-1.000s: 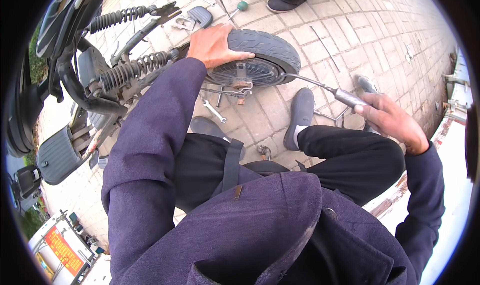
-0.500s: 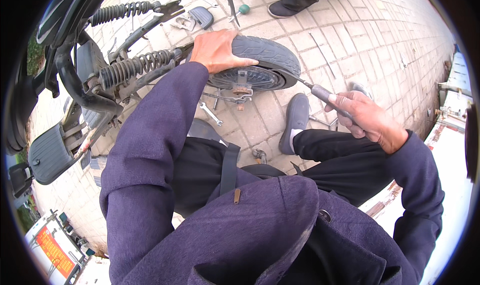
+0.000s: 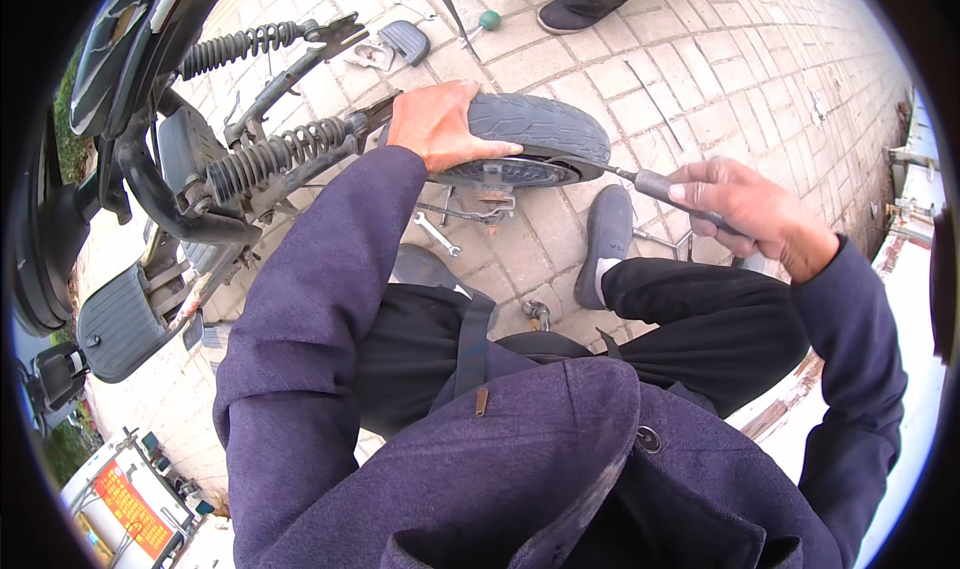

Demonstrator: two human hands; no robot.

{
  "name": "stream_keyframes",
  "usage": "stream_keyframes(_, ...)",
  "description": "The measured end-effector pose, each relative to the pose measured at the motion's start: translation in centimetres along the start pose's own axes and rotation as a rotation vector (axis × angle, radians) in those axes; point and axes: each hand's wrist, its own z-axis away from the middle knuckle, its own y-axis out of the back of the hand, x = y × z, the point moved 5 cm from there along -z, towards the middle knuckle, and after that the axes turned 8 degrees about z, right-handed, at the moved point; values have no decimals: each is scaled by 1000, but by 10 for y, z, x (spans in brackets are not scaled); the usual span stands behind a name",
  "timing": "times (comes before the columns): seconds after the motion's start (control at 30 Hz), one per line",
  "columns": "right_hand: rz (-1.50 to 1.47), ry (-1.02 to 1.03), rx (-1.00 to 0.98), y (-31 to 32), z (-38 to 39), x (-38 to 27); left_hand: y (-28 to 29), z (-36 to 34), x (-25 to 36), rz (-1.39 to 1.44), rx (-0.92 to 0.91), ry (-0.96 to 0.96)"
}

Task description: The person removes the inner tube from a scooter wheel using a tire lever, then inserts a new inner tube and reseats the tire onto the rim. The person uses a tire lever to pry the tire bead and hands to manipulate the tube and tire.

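Note:
My left hand [image 3: 437, 129] grips the top of a black tyre [image 3: 545, 124], thumb stretched along its near side and fingers over the far side. The tyre sits on a dark wheel hub [image 3: 510, 174], low beside the motorbike frame. In my right hand [image 3: 750, 209] is a tyre lever [image 3: 655, 185] with a thick grey handle. Its thin metal shaft points left, and its tip meets the tyre's edge beside the rim; how deep it goes in is hidden. An open-ended wrench [image 3: 437, 236] lies on the paving below the wheel.
The motorbike's shock absorber [image 3: 280, 159] and footrest [image 3: 118, 319] stand at left. A long thin rod [image 3: 655, 104], a green-headed tool [image 3: 489, 20] and a grey pedal-like part [image 3: 404, 42] lie on the paving. Another person's shoe [image 3: 565, 15] is at the far side.
The lever has turned flatter, and my right hand has moved right and slightly down with it. My left hand keeps its grip on the tyre. The whole view has shifted slightly.

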Motion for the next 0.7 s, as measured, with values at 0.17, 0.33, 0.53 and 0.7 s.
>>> stream_keyframes(0.17, 70, 91, 16, -14, 11, 2, 0, 8, 0, 51, 3, 38)
stream_keyframes(0.33, -367, 281, 108, -73, -3, 52, 2, 3, -2, 35, 7, 36)
stream_keyframes(0.53, -17, 480, 604, -122, -46, 82, 2, -8, -5, 45, -11, 105)
stream_keyframes(0.7, -125, 429, 435, -106, -54, 100, 1, -8, -9, 13, 18, 110)
